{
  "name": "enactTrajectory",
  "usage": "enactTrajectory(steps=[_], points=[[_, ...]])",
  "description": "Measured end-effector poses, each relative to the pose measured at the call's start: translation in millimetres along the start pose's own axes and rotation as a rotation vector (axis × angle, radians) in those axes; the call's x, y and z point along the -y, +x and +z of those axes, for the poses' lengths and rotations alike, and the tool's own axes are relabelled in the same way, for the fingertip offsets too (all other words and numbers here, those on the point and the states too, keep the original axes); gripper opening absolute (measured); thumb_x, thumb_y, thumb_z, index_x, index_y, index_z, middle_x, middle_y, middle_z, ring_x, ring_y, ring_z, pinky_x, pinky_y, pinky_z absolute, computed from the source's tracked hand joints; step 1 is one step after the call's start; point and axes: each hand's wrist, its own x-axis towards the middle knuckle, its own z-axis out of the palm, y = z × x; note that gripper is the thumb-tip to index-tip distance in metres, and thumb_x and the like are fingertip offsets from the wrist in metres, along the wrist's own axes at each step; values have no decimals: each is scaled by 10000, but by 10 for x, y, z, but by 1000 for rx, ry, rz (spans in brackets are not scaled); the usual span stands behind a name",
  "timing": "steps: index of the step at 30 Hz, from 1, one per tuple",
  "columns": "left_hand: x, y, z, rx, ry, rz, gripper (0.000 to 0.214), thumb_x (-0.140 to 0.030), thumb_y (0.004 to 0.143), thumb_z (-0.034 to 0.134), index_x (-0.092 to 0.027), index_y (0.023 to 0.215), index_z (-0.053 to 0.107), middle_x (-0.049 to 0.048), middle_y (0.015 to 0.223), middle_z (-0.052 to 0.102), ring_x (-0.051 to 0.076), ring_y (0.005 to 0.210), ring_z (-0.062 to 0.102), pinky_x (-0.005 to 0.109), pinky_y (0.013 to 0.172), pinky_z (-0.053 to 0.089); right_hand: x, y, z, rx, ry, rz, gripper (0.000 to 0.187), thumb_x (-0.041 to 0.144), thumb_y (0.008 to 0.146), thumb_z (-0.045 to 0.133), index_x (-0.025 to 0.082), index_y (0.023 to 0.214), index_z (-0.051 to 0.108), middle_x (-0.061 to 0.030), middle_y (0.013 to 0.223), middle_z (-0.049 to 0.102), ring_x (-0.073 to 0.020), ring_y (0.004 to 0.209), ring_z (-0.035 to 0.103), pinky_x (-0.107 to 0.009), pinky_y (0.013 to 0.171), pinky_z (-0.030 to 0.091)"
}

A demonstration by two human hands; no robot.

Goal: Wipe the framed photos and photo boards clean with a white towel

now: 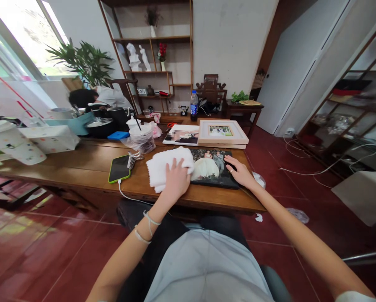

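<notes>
A dark framed wedding photo (213,167) lies flat near the front edge of the wooden table (90,167). My left hand (176,181) presses a folded white towel (162,167) against the photo's left side, its fingers closed on the cloth. My right hand (239,171) lies flat on the photo's right edge, fingers spread, holding nothing.
A green-cased phone (119,168) with a cable lies left of the towel. Behind the photo are a light wooden frame (222,133), a photo book (181,135), a plastic cup (141,137) and a blue-labelled bottle (194,105). Another person (95,97) bends over at the far left.
</notes>
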Motion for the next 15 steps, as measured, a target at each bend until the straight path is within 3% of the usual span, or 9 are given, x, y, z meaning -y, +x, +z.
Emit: enactTrajectory(steps=[4, 7, 11, 15], points=[[197, -61, -8, 3, 32, -52, 343, -229, 889, 410, -163, 1082, 686, 94, 1427, 456, 362, 1335, 347, 582, 1026, 342, 6, -6, -9, 4, -9, 6, 362, 250, 867, 487, 183, 1187, 644, -107, 1340, 549, -254, 1300, 448, -479, 1126, 304], [211, -95, -2, 7, 64, -110, 353, -234, 890, 410, -158, 1102, 682, 111, 1430, 448, 383, 1330, 342, 605, 1000, 354, 7, -5, -12, 4, -8, 3, 361, 249, 865, 491, 182, 1185, 644, -108, 1339, 549, -254, 1301, 448, -480, 1124, 306], [55, -148, 5, 8, 109, -148, 328, -212, 866, 443, -135, 1038, 711, 140, 1448, 412, 433, 1328, 311, 655, 996, 314, -4, 6, -15, 1, -8, -3, 362, 250, 863, 496, 187, 1188, 643, -101, 1335, 554, -250, 1298, 451, -475, 1123, 310], [-290, -256, -9, 26, 66, -83, 324, -187, 851, 462, -146, 1052, 712, 140, 1467, 382, 453, 1343, 271, 687, 1013, 260, -18, 18, -19, 1, -6, -13, 362, 247, 859, 500, 186, 1184, 645, -100, 1333, 556, -248, 1294, 455, -468, 1121, 315]])
